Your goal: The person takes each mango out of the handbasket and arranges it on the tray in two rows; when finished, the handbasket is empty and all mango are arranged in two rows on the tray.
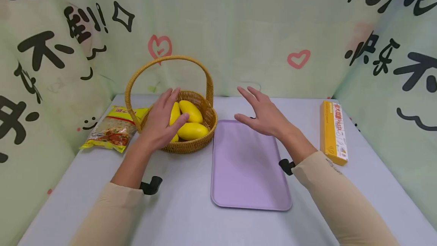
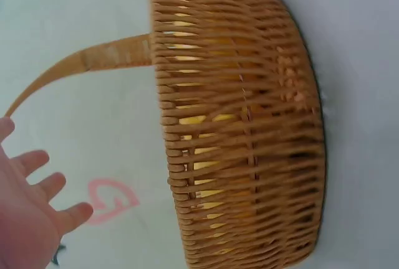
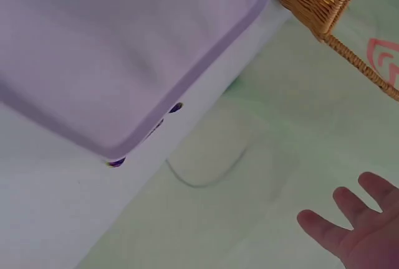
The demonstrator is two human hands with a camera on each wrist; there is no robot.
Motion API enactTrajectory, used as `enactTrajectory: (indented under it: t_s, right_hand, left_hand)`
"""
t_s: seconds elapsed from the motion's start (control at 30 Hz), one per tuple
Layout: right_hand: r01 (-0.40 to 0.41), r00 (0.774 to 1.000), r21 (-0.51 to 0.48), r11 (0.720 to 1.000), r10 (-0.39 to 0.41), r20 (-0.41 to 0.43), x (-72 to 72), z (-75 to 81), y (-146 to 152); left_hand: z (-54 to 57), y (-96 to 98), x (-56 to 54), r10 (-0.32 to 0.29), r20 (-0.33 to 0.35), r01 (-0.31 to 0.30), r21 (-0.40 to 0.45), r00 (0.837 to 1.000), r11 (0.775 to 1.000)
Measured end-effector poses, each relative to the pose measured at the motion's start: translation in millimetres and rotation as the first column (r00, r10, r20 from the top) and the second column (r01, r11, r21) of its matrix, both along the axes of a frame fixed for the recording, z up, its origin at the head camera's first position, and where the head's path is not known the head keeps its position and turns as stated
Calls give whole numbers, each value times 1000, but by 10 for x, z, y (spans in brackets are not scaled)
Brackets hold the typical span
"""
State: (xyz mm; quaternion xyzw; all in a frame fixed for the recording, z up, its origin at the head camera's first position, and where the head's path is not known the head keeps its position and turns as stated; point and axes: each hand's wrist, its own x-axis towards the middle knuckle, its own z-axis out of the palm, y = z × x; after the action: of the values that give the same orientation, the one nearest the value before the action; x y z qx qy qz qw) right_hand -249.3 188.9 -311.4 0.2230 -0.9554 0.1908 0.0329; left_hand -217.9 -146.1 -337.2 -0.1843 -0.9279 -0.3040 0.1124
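A wicker basket [image 1: 186, 147] with a tall arched handle holds several smooth yellow fruits [image 1: 192, 131] that look like mangoes. My left hand [image 1: 163, 119] hovers at the basket's near left side with fingers extended and nothing in its grip. In the left wrist view the woven wall of the basket [image 2: 243, 119] fills the middle, and fingers [image 2: 75, 218] show apart from it. Over the far part of a lilac tray [image 1: 249, 170], my right hand [image 1: 264, 115] is raised with fingers spread, holding nothing. The right wrist view shows the tray [image 3: 124, 51] and part of that hand.
A yellow plastic bag of food [image 1: 114, 130] lies left of the basket. At the table's right side lies a yellow and white pasta box [image 1: 334, 132]. A printed curtain [image 1: 239, 41] hangs behind the white table [image 1: 184, 208] and along both sides.
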Motion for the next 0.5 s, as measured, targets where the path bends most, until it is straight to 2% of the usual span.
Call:
enactTrajectory:
  t_s: [0.1,0.2,0.37,0.43,0.5]
  right_hand:
    - [-32,999,-44,998,33,6,-40,45,-76]
    - [-63,998,-88,994,64,12,-75,82,-157]
    - [-98,994,-125,987,102,28,-133,148,-291]
    - [-110,993,-125,986,115,35,-156,177,-345]
    - [-118,991,-126,985,124,47,-177,201,-400]
  left_hand:
    - [6,-66,68,16,-15,-14,133,1000,991]
    - [16,-121,129,27,-34,-17,275,999,961]
    - [6,-209,205,60,-48,-31,457,997,889]
    - [-3,-257,229,78,-44,-44,518,996,854]
    - [-11,-308,261,103,-29,-66,585,994,809]
